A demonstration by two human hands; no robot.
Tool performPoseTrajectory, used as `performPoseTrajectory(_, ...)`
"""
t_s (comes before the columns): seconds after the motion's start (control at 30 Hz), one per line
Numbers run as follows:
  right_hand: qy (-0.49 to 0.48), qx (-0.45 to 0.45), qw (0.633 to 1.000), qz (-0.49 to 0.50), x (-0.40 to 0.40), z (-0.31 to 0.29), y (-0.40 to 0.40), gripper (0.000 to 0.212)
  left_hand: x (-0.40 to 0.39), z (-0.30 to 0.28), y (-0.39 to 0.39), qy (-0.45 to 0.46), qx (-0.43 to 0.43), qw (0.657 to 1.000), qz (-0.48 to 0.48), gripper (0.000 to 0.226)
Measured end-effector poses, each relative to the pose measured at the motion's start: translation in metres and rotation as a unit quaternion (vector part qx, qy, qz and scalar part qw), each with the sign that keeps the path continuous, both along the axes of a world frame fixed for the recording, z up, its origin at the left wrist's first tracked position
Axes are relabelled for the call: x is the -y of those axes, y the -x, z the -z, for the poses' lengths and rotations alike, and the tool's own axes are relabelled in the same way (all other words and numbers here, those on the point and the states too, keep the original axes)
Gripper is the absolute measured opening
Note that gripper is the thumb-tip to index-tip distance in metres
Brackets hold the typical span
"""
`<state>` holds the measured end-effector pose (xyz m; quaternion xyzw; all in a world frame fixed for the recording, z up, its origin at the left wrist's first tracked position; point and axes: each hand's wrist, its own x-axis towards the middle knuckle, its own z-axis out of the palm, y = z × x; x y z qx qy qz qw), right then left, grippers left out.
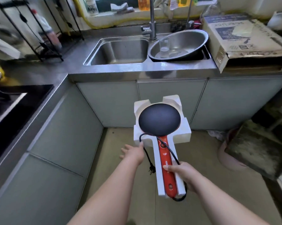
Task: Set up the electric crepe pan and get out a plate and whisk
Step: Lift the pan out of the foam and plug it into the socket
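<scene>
- red handle (167, 166) of the crepe pan (159, 120) sits in the long slot of a white foam tray (182, 133), held in the air above the tiled floor (119, 143), in front of the sink cabinets.
- right hand (180, 173) grips the handle end of the tray, thumb across the red handle, fingers wrapped under the foam.
- left hand (131, 151) is flat with fingers spread, fingertips touching the tray's left edge just where the cord loops out; nothing pinched in it.
- black power cord (167, 149) runs over the handle, loops at the tray's left corner, and the plug (152, 170) hangs free below the left hand; another loop hangs under the handle's tail.
- dark round pan face lies snug in the round recess of the foam, raised foam corners around it.
- grey cabinet doors (171, 101) behind, steel counter (137, 70) above them.
- left sink basin (120, 51) looks empty, as far as visible.
- right basin holds a tilted steel bowl (185, 44); in the bowl stands a clear glass (164, 47), plus something clear beside it, can't tell what.
- tap (152, 21) rises between the basins.
- cardboard box (244, 41) lies tilted on the counter right of the bowl, flap hanging over the edge.
- black cooktop (15, 101) at far left, blurred.
- bottles and rags on the window sill, too blurred to tell apart.
</scene>
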<state>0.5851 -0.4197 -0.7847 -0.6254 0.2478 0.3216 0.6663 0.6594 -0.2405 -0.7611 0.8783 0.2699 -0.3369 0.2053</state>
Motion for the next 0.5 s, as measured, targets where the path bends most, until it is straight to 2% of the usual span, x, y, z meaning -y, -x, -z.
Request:
performPoseTrajectory(0.07,0.002,0.000,1.000,-0.011,-0.002,-0.012,0.012,0.023,0.005,-0.008,0.028,0.050,-0.009,0.996,-0.072,0.095)
performPoseTrajectory(0.2,-0.004,0.007,0.999,-0.034,-0.008,-0.038,0.033,0.025,0.016,-0.044,0.081,0.183,-0.004,0.976,-0.119,0.081)
performPoseTrajectory(0.27,-0.004,0.012,0.999,-0.051,-0.010,-0.051,0.045,0.028,0.021,-0.061,0.103,0.234,-0.002,0.960,-0.152,0.082)
performPoseTrajectory(0.5,0.015,0.032,0.993,-0.109,-0.018,-0.094,0.098,0.041,0.021,-0.096,0.170,0.265,0.071,0.935,-0.224,0.078)
